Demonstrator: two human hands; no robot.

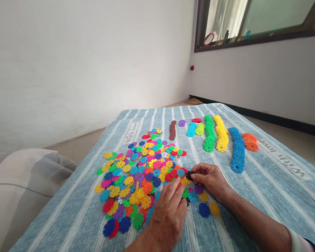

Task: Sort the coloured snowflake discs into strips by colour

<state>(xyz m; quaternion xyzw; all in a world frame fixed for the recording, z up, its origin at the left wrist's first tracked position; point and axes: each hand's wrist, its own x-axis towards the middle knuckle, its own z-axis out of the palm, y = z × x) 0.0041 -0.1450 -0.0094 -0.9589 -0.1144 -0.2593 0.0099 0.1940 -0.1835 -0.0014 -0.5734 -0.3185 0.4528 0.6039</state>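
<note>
A mixed pile of notched, flower-shaped plastic discs [140, 194] in many colours spreads over the striped cloth. My right hand [212, 179] is at the pile's right edge, its thumb and fingers pinching a black disc [189, 175]. Just left of it, my left hand [170, 213] lies over the pile with fingers stretched out, touching discs near an orange one. Its palm hides some pieces. A dark blue disc [204, 210] and a yellow disc [214, 209] lie below my right hand.
Beyond my hands are overlapping single-colour rows: brown [172, 131], green [209, 134], yellow [221, 134], blue [237, 150] and orange [250, 141]. Smaller light blue [191, 129], lime [199, 129], red [196, 120] and purple [182, 123] groups lie between. A draped grey cloth [18, 196] is at left.
</note>
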